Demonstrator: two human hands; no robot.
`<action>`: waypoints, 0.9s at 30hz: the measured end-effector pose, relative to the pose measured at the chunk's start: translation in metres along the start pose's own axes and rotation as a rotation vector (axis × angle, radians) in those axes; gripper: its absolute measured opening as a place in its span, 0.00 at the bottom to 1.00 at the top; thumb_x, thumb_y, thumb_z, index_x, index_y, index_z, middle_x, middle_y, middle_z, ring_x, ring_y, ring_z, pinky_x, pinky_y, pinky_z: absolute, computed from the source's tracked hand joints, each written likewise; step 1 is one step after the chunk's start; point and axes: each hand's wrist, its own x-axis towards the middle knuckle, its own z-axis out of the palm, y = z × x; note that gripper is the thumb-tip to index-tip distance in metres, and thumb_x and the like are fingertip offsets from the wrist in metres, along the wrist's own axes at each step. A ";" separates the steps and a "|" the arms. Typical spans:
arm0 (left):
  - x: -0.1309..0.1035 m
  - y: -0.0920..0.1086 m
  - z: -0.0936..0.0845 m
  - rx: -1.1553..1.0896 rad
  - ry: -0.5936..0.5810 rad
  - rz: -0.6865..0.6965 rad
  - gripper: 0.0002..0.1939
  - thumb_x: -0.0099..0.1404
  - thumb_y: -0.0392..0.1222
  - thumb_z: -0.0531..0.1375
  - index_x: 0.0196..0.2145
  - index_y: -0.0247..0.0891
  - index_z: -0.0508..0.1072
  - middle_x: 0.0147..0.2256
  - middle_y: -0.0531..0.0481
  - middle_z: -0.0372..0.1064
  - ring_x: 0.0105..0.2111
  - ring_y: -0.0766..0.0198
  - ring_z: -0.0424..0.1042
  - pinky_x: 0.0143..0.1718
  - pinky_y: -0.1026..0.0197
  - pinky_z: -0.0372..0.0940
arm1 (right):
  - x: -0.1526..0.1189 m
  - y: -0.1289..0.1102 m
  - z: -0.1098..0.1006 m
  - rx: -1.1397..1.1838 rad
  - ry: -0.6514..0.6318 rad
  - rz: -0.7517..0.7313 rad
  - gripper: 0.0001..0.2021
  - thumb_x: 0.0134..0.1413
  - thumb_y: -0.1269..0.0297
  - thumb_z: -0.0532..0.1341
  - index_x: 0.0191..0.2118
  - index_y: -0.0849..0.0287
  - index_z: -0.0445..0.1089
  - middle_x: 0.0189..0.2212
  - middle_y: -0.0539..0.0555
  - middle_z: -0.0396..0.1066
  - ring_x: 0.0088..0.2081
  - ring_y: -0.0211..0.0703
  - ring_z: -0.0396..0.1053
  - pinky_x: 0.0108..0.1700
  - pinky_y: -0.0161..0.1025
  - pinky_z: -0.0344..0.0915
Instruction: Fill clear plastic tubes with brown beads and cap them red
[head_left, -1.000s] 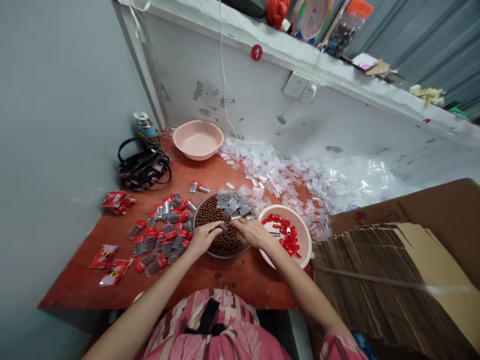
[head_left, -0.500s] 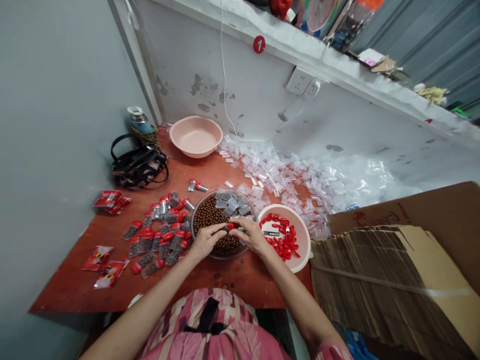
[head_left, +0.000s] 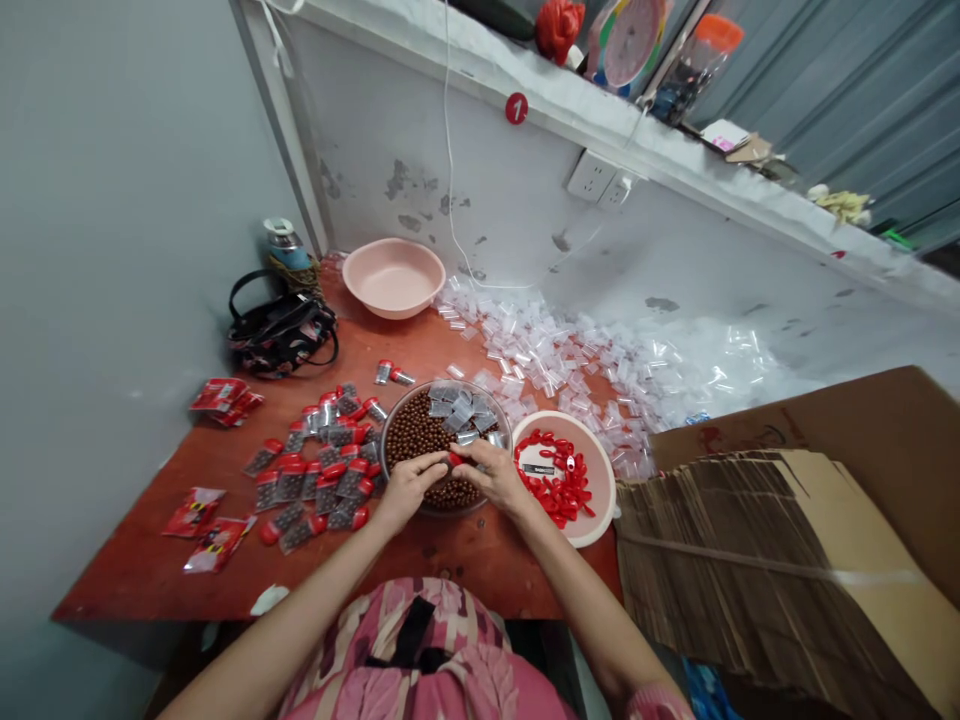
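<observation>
Over a clear round bowl (head_left: 509,428), my left hand (head_left: 406,490) and my right hand (head_left: 493,478) meet at the fingertips. Between them is a small clear container, mostly hidden by my fingers, with a red cap (head_left: 454,459) at its top. My left fingers close around the container while my right fingers press on the cap. Brown balls (head_left: 414,428) fill much of the bowl, and several clear packets (head_left: 459,405) lie on them. Right of the bowl, a pale basin (head_left: 606,480) holds loose red caps (head_left: 559,505).
Filled red-capped containers (head_left: 330,470) lie left of the bowl. Red packets (head_left: 193,512) rest farther left. At the back are a black handbag (head_left: 281,340), a pink basin (head_left: 394,280) and a spread of clear empty containers (head_left: 555,345). Stacked cardboard (head_left: 720,550) stands at right.
The camera view has shifted slightly. Both hands stay together over the bowl on the red-capped container, with the right fingers now laid more over the cap.
</observation>
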 end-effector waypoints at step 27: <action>-0.010 0.000 0.010 0.299 0.021 0.261 0.13 0.58 0.45 0.56 0.38 0.40 0.75 0.45 0.45 0.69 0.48 0.57 0.65 0.54 0.51 0.55 | -0.022 0.002 0.026 1.315 0.022 0.695 0.08 0.42 0.64 0.56 0.29 0.62 0.68 0.23 0.51 0.70 0.30 0.41 0.68 0.42 0.48 0.63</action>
